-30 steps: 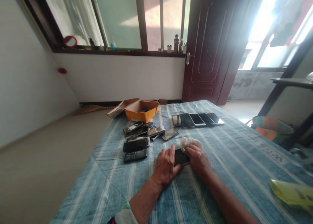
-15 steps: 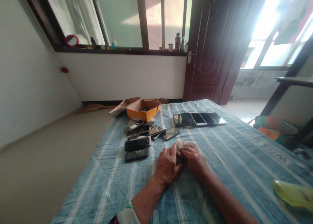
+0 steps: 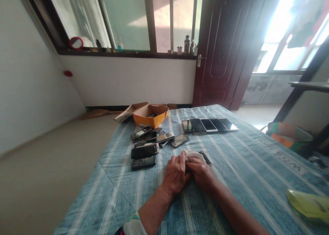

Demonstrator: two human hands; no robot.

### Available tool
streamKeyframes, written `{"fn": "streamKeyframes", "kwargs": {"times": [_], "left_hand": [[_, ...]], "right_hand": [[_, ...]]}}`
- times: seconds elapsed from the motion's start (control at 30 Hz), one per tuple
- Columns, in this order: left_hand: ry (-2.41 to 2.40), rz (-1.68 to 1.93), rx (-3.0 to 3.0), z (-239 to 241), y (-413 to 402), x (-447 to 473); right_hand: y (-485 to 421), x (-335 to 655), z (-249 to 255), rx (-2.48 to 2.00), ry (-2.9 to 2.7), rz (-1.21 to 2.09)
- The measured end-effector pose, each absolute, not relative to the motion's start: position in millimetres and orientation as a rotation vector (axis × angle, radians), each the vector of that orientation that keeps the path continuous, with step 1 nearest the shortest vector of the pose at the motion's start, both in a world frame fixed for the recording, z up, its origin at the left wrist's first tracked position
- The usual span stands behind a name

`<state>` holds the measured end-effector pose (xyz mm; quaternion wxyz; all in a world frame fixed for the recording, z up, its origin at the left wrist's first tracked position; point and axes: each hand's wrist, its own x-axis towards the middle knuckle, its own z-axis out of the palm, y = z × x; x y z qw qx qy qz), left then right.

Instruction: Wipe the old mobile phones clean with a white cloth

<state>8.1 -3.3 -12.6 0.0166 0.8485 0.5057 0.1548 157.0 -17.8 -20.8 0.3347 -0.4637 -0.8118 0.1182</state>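
A dark phone (image 3: 206,158) lies on the striped cloth cover, its right end showing past a crumpled whitish wiping cloth (image 3: 194,155). My right hand (image 3: 202,171) is closed on the wiping cloth and presses it against the phone. My left hand (image 3: 175,173) is curled at the phone's left end and steadies it; its fingertips touch the edge of the cloth. Most of the phone is hidden under both hands and the cloth. Just beyond them lies a touchscreen phone (image 3: 180,140), and to the left is a keypad phone (image 3: 144,162) beside a black phone (image 3: 145,150).
An orange box (image 3: 150,120) with its lid open stands at the far left edge, with several old phones in front of it. Several flat smartphones (image 3: 209,125) lie in a row at the back. A yellow packet (image 3: 308,204) rests at the right. Beyond stands a dark red door (image 3: 223,57).
My right hand has slid the wiping cloth slightly left and toward me, baring the phone's right end. My left hand has hardly moved.
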Motion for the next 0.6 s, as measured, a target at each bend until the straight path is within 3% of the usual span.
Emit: {"fn": "streamKeyframes", "kwargs": {"times": [0.3, 0.6], "left_hand": [[1.593, 0.453, 2.608, -9.3, -6.0, 10.4], [1.544, 0.489, 2.596, -10.3, -3.2, 6.8]], "right_hand": [[-0.9, 186.5, -35.8, -1.635, -1.915, 0.097], [-17.1, 157.9, -23.1, -1.262, -2.173, 0.279]]}}
